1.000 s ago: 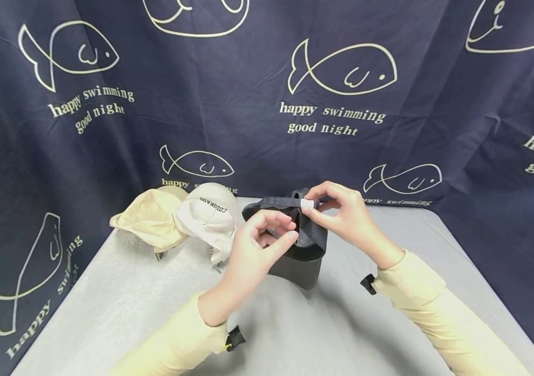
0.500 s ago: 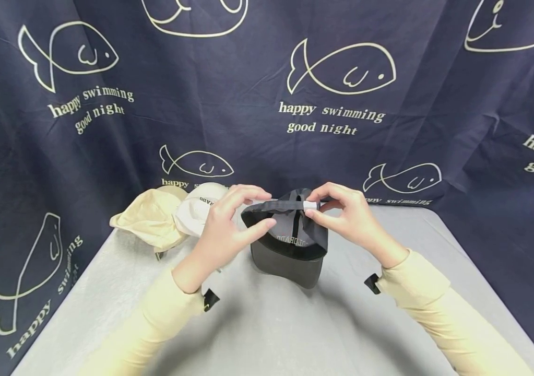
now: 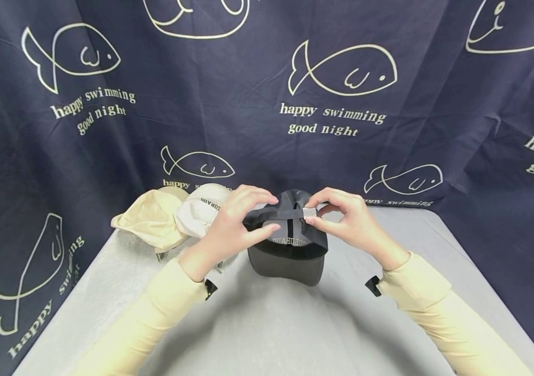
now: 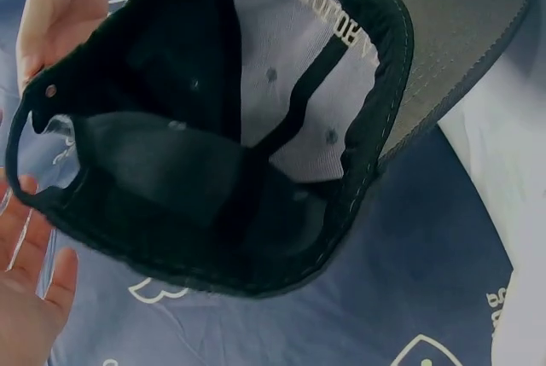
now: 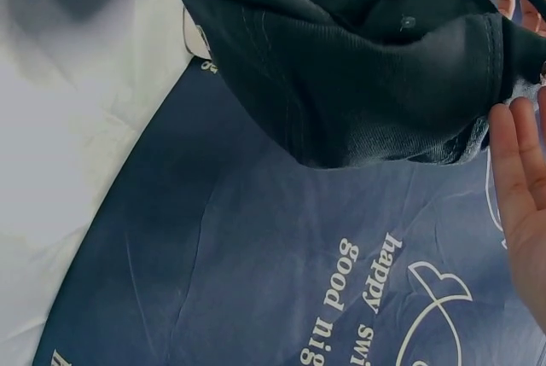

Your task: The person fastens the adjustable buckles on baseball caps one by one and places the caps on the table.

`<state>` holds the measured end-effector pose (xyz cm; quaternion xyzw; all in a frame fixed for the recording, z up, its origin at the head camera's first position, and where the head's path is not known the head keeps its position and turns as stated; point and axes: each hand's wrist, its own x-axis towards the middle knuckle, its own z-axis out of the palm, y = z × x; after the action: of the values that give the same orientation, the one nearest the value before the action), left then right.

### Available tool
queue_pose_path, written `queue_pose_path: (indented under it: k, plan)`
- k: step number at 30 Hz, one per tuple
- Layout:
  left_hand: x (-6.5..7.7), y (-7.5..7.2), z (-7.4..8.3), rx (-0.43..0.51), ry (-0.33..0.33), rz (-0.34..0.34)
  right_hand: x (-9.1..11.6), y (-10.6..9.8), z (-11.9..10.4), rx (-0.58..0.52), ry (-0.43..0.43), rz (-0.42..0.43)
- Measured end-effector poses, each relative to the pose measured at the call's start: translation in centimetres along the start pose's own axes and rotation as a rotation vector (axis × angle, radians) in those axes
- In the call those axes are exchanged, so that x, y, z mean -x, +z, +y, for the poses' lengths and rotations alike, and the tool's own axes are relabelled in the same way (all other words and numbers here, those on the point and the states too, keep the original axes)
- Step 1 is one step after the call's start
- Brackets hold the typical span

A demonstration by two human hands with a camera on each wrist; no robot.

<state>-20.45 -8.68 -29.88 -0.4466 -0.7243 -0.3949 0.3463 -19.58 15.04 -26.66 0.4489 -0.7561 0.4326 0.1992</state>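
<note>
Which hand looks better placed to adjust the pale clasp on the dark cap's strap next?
Probably the right hand: it already pinches the pale clasp on the strap of the dark cap. The left hand is farther from the clasp, its thumb and fingers apart.

Black cap (image 3: 287,266), right hand (image 3: 353,219) pinching its strap (image 3: 287,214), pale caps (image 3: 146,216) nearby

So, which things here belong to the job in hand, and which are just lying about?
In the job:
- dark cap, brim toward the person
- its strap's white tab, pinched by the right hand
- left hand, thumb and fingers apart near the strap

Apparently just lying about:
- cream cap, untouched
- white cap, beside it
- fish-print cloth, as backdrop
</note>
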Motion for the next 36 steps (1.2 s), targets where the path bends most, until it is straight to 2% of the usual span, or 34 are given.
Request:
queue_pose_path:
  k: [11, 36]
  plan:
    - [-0.2, 1.4, 0.2, -0.056, 0.061, -0.011, 0.0, 0.2, 0.0, 0.012, -0.029, -0.006]
    - [-0.3, 2.3, 0.1, -0.060, 0.051, 0.064, -0.1, 0.4, 0.0, 0.023, -0.024, -0.002]
